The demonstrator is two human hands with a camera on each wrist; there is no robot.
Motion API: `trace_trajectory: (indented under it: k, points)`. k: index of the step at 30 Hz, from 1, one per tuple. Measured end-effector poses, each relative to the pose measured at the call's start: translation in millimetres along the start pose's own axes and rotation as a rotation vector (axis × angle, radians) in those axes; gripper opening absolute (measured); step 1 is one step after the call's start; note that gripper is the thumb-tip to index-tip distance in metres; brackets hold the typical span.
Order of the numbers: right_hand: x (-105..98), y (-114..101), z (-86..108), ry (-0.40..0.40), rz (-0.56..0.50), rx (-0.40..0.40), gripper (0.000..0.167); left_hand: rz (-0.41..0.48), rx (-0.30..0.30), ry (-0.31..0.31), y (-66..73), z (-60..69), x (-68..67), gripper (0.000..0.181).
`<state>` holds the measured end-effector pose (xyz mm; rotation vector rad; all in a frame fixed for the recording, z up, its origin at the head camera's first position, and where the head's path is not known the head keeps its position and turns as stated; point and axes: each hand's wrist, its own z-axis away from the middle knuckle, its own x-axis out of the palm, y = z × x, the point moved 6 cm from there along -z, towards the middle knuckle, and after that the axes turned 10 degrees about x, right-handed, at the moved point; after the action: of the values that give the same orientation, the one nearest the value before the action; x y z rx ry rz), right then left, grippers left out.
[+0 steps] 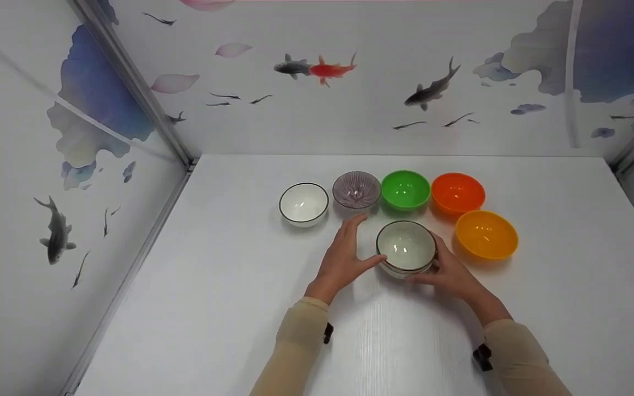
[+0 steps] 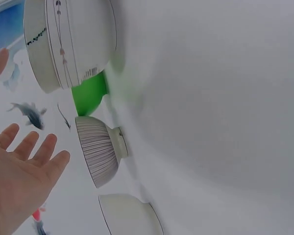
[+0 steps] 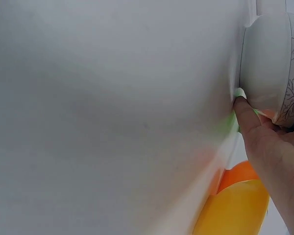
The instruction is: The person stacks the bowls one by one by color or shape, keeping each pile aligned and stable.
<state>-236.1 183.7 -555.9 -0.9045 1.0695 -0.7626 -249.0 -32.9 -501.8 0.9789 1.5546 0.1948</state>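
- While a stack of nested bowls [image 1: 405, 246] is kept rim-up above the white table [image 1: 201, 291], its side is grasped at four o'clock by the right hand [image 1: 453, 270], thumb and fingers curled about it; whether the base is touching the tabletop cannot be told.
- At nine o'clock of the stack, the left hand [image 1: 344, 260] is seen released, its fingers extended, its thumb seen against the rim; contact cannot be told.
- Floral decoration is shown on the stack's outer wall in both wrist views.
- Around the stack, a dark-rimmed white bowl [image 1: 304, 204] is placed at ten o'clock, a ribbed purple bowl [image 1: 356, 190] at eleven, a green bowl [image 1: 405, 190] at twelve, a red-orange bowl [image 1: 458, 193] between one and two, and a yellow bowl [image 1: 486, 235] near three.
- Farther off at twelve o'clock, a wall [image 1: 372, 126] is decorated with fish.
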Motion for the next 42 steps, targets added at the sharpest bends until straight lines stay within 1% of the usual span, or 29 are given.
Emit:
trace_trajectory:
  k: [4, 9, 14, 18, 26, 29, 36, 39, 42]
  points:
    - [0, 1, -1.0, -0.003, -0.015, 0.005, 0.110, 0.017, -0.009, 0.061, -8.4, 1.5, -12.4, 0.090]
    - [0, 1, -0.6, -0.002, -0.021, -0.002, 0.110, 0.048, -0.052, 0.104, -18.5, 2.6, -26.5, 0.088]
    - [0, 2, -0.8, -0.006, -0.026, -0.011, 0.110, 0.049, -0.072, 0.146, -26.1, 4.7, -37.0, 0.085]
    - [0, 4, -2.1, -0.003, -0.019, -0.002, 0.112, 0.043, -0.094, 0.175, -32.1, 7.1, -43.2, 0.084]
    - [-1, 6, -3.1, 0.001, -0.019, 0.021, 0.115, 0.004, -0.111, 0.270, -43.1, 13.6, -55.3, 0.079]
    - [0, 5, -3.1, 0.001, -0.016, 0.010, 0.114, -0.017, -0.131, 0.317, -49.2, 16.6, -58.9, 0.076]
    - [0, 3, -2.5, 0.010, -0.023, -0.002, 0.111, -0.073, -0.189, 0.458, -62.7, 23.5, -67.3, 0.068]
    - [0, 3, -2.3, 0.010, -0.023, 0.000, 0.111, -0.086, -0.218, 0.490, -68.0, 25.4, -69.6, 0.067]
    - [0, 2, -2.3, 0.010, -0.025, 0.000, 0.111, -0.094, -0.242, 0.504, -71.9, 26.2, -71.3, 0.067]
